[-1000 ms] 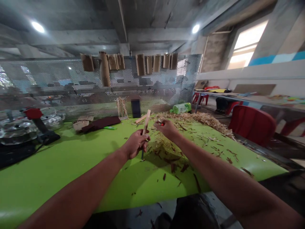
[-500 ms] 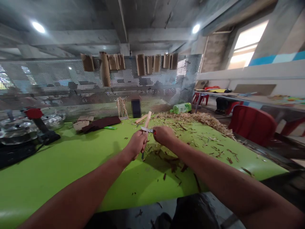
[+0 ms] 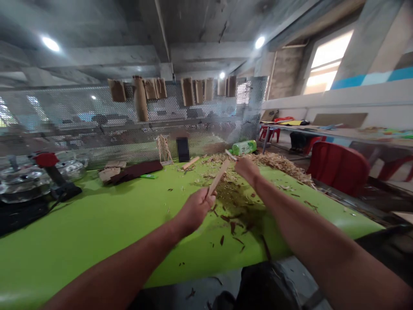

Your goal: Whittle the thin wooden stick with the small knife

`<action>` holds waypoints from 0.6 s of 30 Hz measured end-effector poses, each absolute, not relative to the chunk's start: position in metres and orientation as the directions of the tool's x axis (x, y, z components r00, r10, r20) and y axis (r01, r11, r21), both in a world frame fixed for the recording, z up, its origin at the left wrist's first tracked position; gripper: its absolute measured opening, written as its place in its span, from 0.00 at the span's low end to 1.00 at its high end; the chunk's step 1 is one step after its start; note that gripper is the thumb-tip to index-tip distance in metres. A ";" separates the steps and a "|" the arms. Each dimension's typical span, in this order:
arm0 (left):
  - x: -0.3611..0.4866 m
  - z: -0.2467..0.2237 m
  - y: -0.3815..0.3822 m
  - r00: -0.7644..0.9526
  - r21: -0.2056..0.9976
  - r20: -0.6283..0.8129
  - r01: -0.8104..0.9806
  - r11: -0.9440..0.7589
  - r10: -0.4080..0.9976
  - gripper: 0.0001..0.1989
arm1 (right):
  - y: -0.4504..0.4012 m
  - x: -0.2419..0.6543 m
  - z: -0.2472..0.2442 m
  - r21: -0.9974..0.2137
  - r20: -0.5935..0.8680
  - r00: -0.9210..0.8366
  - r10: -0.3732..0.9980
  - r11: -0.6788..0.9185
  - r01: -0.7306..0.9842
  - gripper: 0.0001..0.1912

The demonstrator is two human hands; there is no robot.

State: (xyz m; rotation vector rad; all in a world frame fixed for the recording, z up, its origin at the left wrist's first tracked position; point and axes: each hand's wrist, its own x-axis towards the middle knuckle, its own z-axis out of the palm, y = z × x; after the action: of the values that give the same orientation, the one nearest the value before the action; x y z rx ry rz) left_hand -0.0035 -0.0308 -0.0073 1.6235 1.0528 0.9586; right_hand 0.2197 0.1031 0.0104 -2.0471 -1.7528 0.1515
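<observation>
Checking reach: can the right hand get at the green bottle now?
Probably yes: the right hand looks near the bottle and nothing tall stands between, but the knife it holds could hinder grasping.

The table (image 3: 116, 224) is bright green, and the wood strip (image 3: 218, 178) is pale tan. The chair (image 3: 338, 169) is dark red. The metal screen (image 3: 206, 122) is grey, with a pattern of many small holes.

Lettering on the green bottle (image 3: 236, 149)'s label (image 3: 246, 147) is too blurred to read.
</observation>
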 end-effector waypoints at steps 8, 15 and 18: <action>-0.017 -0.020 0.006 0.094 0.991 0.083 0.100 -0.093 0.992 0.10 | 0.082 0.167 -0.003 -0.384 0.323 0.042 0.945 0.090 0.919 0.18; -0.023 -0.029 0.014 0.086 0.990 0.098 0.091 -0.106 0.991 0.08 | 0.052 0.137 -0.008 -0.160 0.293 -0.201 0.935 0.256 0.953 0.17; -0.022 -0.027 0.012 0.075 0.982 0.127 0.129 -0.136 0.989 0.07 | 0.045 0.135 -0.005 -0.109 0.270 -0.222 0.937 0.259 0.960 0.17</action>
State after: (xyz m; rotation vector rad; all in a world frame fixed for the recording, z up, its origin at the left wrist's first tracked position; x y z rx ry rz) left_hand -0.0221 0.0118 -0.0273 1.4373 1.1914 1.1894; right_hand 0.1352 0.0455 -0.0046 -1.7530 -2.2536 -0.1158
